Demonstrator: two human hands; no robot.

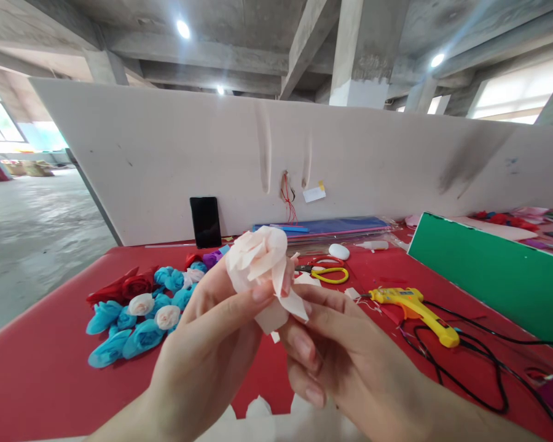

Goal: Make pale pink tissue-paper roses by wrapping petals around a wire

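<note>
A pale pink paper flower (258, 258) is held up in front of me, its strip wound into layered petals. My left hand (212, 331) is closed around the flower's left side, thumb pressed on its front. With thumb and fingers, my right hand (327, 337) pinches the loose end of the paper strip at the lower right. The flower's base is partly hidden by my fingers. Below, at the near table edge, lies more pale paper (258, 406) with a scalloped edge.
Blue, white and red paper flowers (142, 337) lie at left. Yellow-handled scissors (330, 274) and a yellow glue gun (415, 310) with a black cord (477, 362) lie at right, near a green board (488, 276). A phone (205, 222) leans on the white partition (179, 153).
</note>
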